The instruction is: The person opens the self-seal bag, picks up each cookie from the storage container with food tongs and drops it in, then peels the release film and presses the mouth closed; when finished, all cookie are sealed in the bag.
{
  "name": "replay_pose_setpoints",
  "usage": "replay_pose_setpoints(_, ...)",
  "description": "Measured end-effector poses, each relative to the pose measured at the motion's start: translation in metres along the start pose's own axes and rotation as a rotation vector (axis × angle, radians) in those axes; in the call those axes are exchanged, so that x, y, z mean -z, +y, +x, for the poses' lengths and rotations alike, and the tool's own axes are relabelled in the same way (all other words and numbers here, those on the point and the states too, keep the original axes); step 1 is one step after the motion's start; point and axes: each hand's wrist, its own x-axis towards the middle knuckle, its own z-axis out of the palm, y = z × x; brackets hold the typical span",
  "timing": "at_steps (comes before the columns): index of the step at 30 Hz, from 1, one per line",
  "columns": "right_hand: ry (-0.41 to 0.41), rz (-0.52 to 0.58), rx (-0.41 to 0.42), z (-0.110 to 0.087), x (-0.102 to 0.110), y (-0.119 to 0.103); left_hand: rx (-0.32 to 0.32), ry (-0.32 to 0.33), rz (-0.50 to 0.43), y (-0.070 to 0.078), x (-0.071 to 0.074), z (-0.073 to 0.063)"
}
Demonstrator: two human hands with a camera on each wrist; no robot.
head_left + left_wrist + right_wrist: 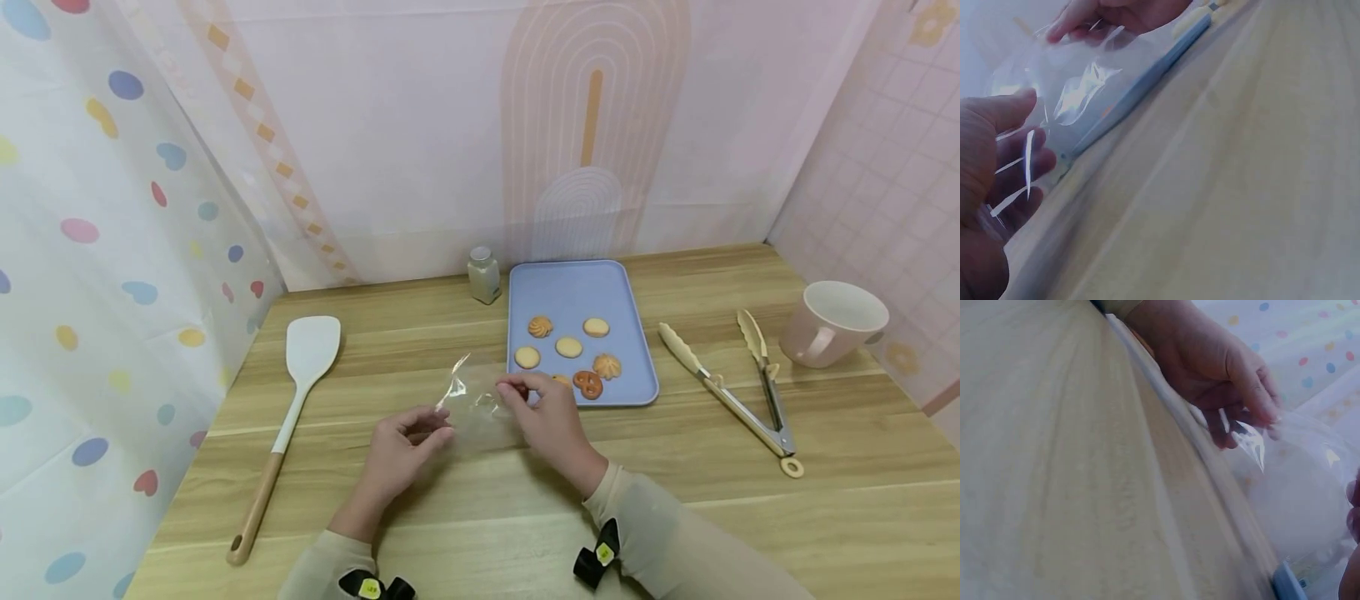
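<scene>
A clear plastic bag (pixel 478 421) is stretched between both hands above the table, in front of the tray. My left hand (pixel 405 446) grips its left side; in the right wrist view, that hand's thumb (pixel 1254 394) and fingers pinch the film. On the other side, my right hand (pixel 551 421) pinches the bag's upper right edge, close to the tray's near left corner. Glare lies on the film (pixel 1079 94) in the left wrist view, and nothing shows inside it. Several cookies (pixel 568 347) and a pretzel (pixel 588 384) lie on the blue tray (pixel 567 287), partly behind my right hand.
To the left lies a white spatula (pixel 311 350) with a wooden handle. A small capped glass jar (pixel 483 277) stands beside the tray's far left corner. On the right, spread tongs (pixel 738 412) lie near a pink mug (pixel 828 325). Patterned cloths border the wooden table.
</scene>
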Motion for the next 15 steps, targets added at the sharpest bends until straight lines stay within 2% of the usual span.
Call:
replay_pose_setpoints(2, 0.052, 0.021, -0.034, 0.002, 0.002, -0.001, 0.086, 0.026, -0.132, -0.001, 0.004, 0.001)
replay_pose_setpoints(4, 0.1, 0.037, -0.077, 0.004, 0.003, -0.003, 0.132, 0.047, -0.296, -0.002, 0.007, 0.001)
replay_pose_setpoints(6, 0.134, 0.064, -0.13, 0.005, 0.004, -0.006, 0.13, 0.027, -0.465, -0.001, 0.01, 0.001)
replay_pose_setpoints(8, 0.148, 0.097, -0.176, 0.006, 0.004, -0.008, 0.116, -0.031, -0.584, -0.001, 0.011, 0.001)
replay_pose_setpoints(10, 0.15, 0.127, -0.21, 0.006, 0.005, -0.012, 0.124, -0.091, -0.614, 0.0, 0.011, 0.001)
replay_pose_setpoints(12, 0.145, 0.141, -0.225, 0.007, 0.006, -0.019, 0.165, -0.109, -0.587, 0.001, 0.01, 0.001)
replay_pose_setpoints(15, 0.132, 0.155, -0.225, 0.008, 0.009, -0.032, 0.255, -0.032, -0.489, 0.002, 0.006, 0.002)
